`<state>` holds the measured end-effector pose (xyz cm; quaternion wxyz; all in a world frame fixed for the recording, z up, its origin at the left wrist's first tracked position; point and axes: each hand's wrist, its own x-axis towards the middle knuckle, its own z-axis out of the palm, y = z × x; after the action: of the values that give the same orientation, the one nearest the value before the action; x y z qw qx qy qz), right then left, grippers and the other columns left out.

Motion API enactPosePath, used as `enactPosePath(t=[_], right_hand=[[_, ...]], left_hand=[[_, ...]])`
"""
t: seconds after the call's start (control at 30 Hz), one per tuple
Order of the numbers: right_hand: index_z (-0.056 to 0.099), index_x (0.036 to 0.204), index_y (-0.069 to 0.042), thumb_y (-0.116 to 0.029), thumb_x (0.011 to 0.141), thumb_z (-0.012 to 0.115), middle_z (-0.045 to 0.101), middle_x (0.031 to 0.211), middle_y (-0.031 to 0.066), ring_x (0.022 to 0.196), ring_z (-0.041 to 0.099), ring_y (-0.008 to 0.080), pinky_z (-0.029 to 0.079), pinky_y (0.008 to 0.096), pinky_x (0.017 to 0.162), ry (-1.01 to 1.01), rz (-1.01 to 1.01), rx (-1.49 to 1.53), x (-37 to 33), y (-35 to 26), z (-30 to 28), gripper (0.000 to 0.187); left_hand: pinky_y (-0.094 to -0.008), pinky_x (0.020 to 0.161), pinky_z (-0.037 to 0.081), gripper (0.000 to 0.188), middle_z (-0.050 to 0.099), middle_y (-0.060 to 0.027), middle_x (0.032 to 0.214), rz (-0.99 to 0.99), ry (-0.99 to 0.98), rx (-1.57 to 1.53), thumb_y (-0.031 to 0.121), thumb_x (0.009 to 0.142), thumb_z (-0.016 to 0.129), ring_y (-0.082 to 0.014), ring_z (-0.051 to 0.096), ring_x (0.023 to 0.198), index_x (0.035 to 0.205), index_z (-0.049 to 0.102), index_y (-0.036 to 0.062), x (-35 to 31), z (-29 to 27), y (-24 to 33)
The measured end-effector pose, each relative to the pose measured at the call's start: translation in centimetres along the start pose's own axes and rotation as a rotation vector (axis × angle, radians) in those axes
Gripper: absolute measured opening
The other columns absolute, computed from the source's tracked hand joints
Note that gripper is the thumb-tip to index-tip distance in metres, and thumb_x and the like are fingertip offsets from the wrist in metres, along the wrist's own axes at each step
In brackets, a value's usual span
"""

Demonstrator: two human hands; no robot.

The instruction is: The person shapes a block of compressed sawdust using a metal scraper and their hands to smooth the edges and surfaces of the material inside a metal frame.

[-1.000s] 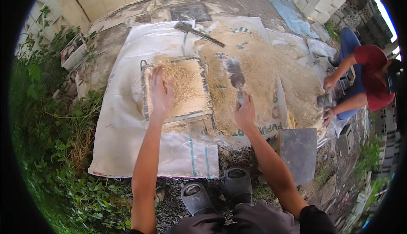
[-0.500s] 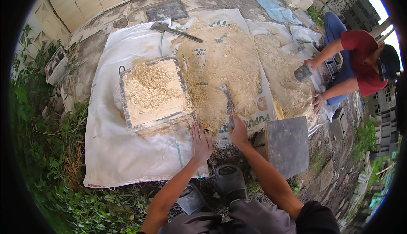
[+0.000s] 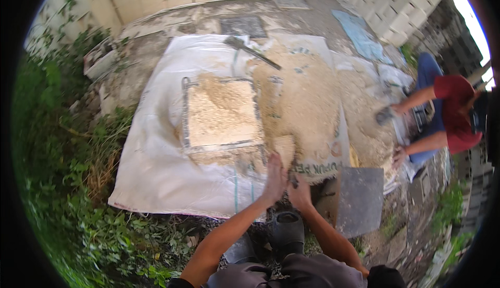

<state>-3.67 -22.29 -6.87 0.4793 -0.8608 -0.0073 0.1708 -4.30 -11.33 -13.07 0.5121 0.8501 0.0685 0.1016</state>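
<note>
My right hand [image 3: 300, 191] is closed round the dark handle of a trowel, whose blade [image 3: 284, 148] carries pale sandy powder. Close beside it, my left hand [image 3: 275, 181] has its fingers stretched toward the blade; blur hides whether they touch it. Left of the hands, a square mould [image 3: 214, 148] with a dark rim lies on white sacking, its inside covered with pale powder [image 3: 223, 112] that is lumpier at the top. A broad heap of sandy powder [image 3: 307, 90] spreads over the sacks just beyond my hands.
A long-handled dark tool [image 3: 255, 53] lies across the far sacks [image 3: 156, 111]. Right of my hands stands a grey square board [image 3: 359, 199]. A co-worker in a red shirt [image 3: 453, 105] crouches at the right, holding a grey block-like tool [image 3: 385, 116]. Plants [image 3: 104, 225] crowd the left.
The right hand has drawn the trowel back toward me, and its blade now bears powder. My left hand has come close beside the right. The whole view has shifted, moving the scene rightward.
</note>
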Motion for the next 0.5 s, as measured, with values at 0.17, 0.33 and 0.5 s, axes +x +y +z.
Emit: enactPosePath(t=[0.17,0.33,0.5], right_hand=[[0.058,0.105,0.001,-0.013,0.081,0.059,0.061,0.079,0.0178,0.070,0.058,0.0306,0.046,0.0371,0.067,0.148,-0.241,-0.269,2.6,-5.1,-4.5,0.027],[0.056,0.108,0.004,-0.014,0.080,0.060,0.062,0.085,0.0228,0.078,0.060,0.0361,0.046,0.0391,0.071,-0.030,-0.375,-0.150,4.1,-13.3,0.3,0.033],[0.052,0.115,0.003,-0.009,0.081,0.060,0.060,0.092,0.0222,0.081,0.059,0.0362,0.047,0.0401,0.074,-0.061,-0.545,-0.136,5.0,-17.2,7.6,0.038]], left_hand=[[-0.0428,0.115,0.009,0.057,0.016,-0.0279,0.149,0.200,-0.022,-0.138,0.021,0.098,0.034,-0.0393,0.012,0.140,0.145,0.013,-0.0047,-1.8,-3.1,6.0],[-0.0437,0.115,0.004,0.053,0.021,-0.0260,0.148,0.051,0.583,0.330,0.023,0.099,0.024,-0.0348,0.013,0.141,0.142,0.021,-0.0084,5.4,-14.3,4.6],[-0.0424,0.116,0.007,0.054,0.023,-0.0243,0.148,-0.158,0.753,0.270,0.026,0.099,0.025,-0.0328,0.016,0.141,0.140,0.022,-0.0094,11.4,-20.6,1.4]])
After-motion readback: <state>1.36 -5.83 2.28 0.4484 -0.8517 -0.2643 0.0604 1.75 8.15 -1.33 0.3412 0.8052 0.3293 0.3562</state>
